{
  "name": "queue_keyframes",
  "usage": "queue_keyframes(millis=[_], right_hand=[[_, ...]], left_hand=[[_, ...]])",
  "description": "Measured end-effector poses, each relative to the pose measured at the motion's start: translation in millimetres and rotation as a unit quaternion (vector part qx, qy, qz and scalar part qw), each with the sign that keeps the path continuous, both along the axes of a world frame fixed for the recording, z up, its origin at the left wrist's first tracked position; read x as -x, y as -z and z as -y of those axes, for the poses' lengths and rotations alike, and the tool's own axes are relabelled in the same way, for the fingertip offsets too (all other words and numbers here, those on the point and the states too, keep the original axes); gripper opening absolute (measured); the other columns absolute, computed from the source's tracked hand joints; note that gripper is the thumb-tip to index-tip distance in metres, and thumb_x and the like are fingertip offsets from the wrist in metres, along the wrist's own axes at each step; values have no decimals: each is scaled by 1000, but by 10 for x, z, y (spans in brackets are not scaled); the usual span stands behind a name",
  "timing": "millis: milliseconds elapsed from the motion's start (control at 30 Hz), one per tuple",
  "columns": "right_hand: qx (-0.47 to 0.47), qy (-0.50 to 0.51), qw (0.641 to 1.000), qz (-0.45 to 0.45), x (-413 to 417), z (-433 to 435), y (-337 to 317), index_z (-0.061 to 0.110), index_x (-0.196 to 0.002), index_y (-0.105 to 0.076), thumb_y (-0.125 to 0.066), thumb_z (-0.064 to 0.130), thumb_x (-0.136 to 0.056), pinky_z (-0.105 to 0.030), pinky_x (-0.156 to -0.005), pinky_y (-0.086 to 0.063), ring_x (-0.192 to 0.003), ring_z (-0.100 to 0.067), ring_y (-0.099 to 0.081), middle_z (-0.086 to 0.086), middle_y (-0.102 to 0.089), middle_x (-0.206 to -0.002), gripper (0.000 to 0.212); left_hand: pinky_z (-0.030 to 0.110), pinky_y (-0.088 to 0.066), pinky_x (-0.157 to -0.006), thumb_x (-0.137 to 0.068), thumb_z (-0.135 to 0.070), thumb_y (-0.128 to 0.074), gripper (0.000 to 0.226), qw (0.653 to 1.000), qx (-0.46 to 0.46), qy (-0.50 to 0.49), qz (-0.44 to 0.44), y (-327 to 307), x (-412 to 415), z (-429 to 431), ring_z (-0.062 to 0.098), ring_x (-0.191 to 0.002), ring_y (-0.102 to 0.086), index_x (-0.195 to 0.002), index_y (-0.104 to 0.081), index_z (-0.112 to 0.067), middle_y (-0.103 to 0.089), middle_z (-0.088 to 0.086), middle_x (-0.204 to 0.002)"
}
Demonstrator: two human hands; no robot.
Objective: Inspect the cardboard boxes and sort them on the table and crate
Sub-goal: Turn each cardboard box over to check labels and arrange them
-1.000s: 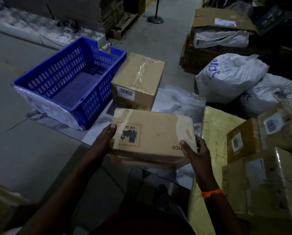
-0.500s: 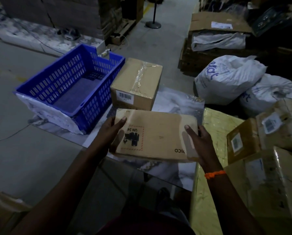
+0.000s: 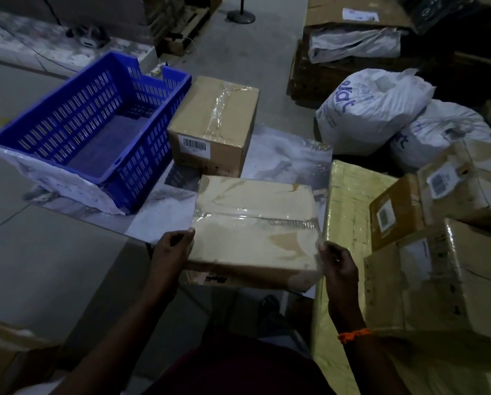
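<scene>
Two hands hold one box: left hand (image 3: 173, 246) and right hand (image 3: 338, 263) grip taped box (image 3: 255, 223) by its near corners | long axis crosswise | blue crate (image 3: 53, 129) ahead-left, left hand nearer.

on the white sack (image 3: 381, 109) at far right, blue letters ending in "art". on the second sack (image 3: 443, 129) just right of it, only "rt". on the taped box (image 3: 218, 115) beside the blue crate (image 3: 141, 166), a white barcode label (image 3: 196, 144), digits too small to read. on the stacked boxes (image 3: 426, 280) at near right, a shipping label (image 3: 441, 182) and a side label (image 3: 385, 213), both illegible. on the held box (image 3: 252, 223), a dark mark (image 3: 215, 278), unreadable.
</scene>
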State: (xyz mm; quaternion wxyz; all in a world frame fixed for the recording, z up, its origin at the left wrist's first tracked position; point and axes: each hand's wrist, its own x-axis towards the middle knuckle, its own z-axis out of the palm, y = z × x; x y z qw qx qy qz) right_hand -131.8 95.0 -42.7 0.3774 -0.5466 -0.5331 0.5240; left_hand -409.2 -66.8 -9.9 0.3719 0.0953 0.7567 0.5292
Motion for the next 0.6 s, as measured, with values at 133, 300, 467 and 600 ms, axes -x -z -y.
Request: queue_keyframes(millis=[133, 300, 467, 600], right_hand=[[-5, 19, 998, 59, -54, 13, 164, 22, -97, -68, -72, 23, -97, -18, -67, -53, -83, -9, -67, 2, -72, -92, 3], [-48, 48, 990, 126, 165, -426, 171, 9, -103, -69, -76, 33, -94, -22, -71, -46, -87, -19, -65, -3, -69, -92, 27], [33, -52, 989, 134, 599, -962, 162, 14, -117, -72, -75, 52, -90, -43, -87, -58, -100, -22, -70, -4, -74, -108, 47], [17, -61, 989, 134, 752, -1051, 105, 21, -100, -76, -69, 57, -92, -39, -85, -56, -95, -23, -70, 1, -76, -97, 37]], left_hand=[[48, -56, -90, -100, -33, -61, 21, 1000, 14, -6, 2, 69, -9, 106, 29, -100, -66, -107, -69, -14, -70, 12, -108], [44, -56, -91, -96, -45, -63, 37, 998, 10, 33, -58, 116, 270, -163, 17, -109, -65, -127, -61, -24, -65, -2, -125], [27, -54, -69, -100, -37, -61, 28, 991, 16, 116, -68, 120, 539, -771, 15, -94, -69, -122, -64, -20, -70, 6, -117], [41, -57, -86, -91, -33, -73, 43, 996, 26, 85, -31, 174, 586, -967, 29, -110, -68, -127, -62, -14, -69, 9, -119]])
